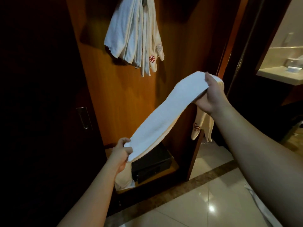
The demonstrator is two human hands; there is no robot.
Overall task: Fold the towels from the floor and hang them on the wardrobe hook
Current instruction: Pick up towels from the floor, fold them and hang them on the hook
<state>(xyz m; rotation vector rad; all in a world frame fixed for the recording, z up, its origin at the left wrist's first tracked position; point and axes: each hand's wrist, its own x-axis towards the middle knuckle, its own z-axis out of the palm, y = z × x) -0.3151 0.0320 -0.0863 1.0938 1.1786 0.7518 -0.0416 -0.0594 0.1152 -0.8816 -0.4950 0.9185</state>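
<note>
A long white towel (165, 113), folded into a narrow strip, stretches diagonally in front of the open wardrobe. My left hand (120, 154) pinches its lower end. My right hand (211, 95) grips its upper end, and the loose ends with a red emblem hang down below that hand. Several folded white towels (131, 35) hang from the wardrobe hook (144, 1) at the top; one shows a red emblem.
A dark safe box (152, 163) sits on the wardrobe's bottom shelf with pale cloth (124, 181) beside it. A dark sliding door with a metal handle (84, 117) stands left. More white cloth (262, 207) lies on the tiled floor at lower right. A bathroom counter (278, 74) shows at right.
</note>
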